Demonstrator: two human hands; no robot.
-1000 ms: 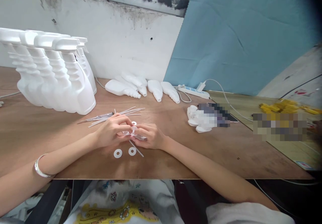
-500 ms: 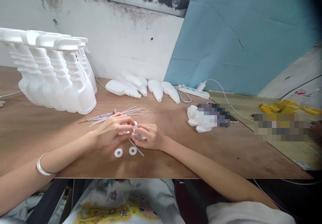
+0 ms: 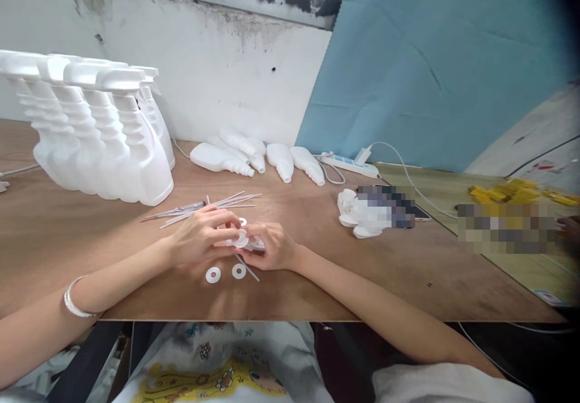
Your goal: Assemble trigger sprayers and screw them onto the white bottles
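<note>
Both hands meet mid-table w/ fingertips together. Left hand [image 3: 199, 237] pinches a white washer [image 3: 240, 239] at its edge; right hand [image 3: 272, 247] is closed on a small clear pump part [image 3: 256, 245] w/ a thin dip tube [image 3: 247, 267] running out below it toward the table's near edge. Washer sits right at the top of that part, touching it. Two more loose washers [image 3: 212, 275] lie flat on the wooden table [image 3: 317, 282] just in front of the hands; another one [image 3: 243, 222] just behind.

Bundle of clear tubes [image 3: 203, 206] behind left hand. Row of upright white spray bottles [image 3: 99, 137] far left, other bottles lying down [image 3: 254, 155] by the wall. White power strip [image 3: 348, 164] w/ cable further right. Silver bangle [image 3: 75, 299] on left wrist. No readable labels or writing anywhere.
</note>
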